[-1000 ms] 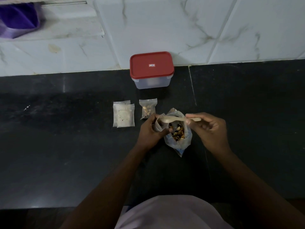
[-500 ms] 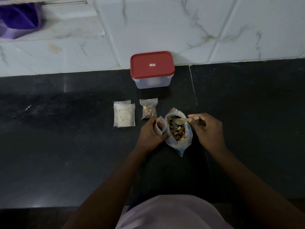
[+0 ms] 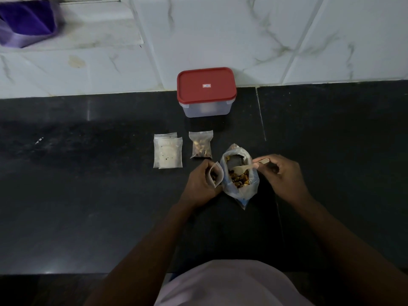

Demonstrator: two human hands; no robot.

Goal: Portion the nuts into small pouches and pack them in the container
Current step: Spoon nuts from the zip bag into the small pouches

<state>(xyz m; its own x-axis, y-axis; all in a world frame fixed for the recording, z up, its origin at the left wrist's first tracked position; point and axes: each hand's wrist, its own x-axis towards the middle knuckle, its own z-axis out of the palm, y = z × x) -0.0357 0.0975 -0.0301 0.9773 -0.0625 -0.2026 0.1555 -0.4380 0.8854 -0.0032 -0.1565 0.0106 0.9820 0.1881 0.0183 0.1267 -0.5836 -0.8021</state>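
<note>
My right hand (image 3: 280, 173) pinches the spoon (image 3: 247, 167), now back in the nut bag (image 3: 249, 191) for another scoop. My left hand (image 3: 202, 184) grips the open small pouch (image 3: 216, 175) just left of it.

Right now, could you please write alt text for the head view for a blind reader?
A person's right hand holds a pale spoon in an open bag of nuts on a black counter, while the left hand holds a small pouch open beside it. Behind are a filled pouch, flat pouches and a red-lidded container.
</note>
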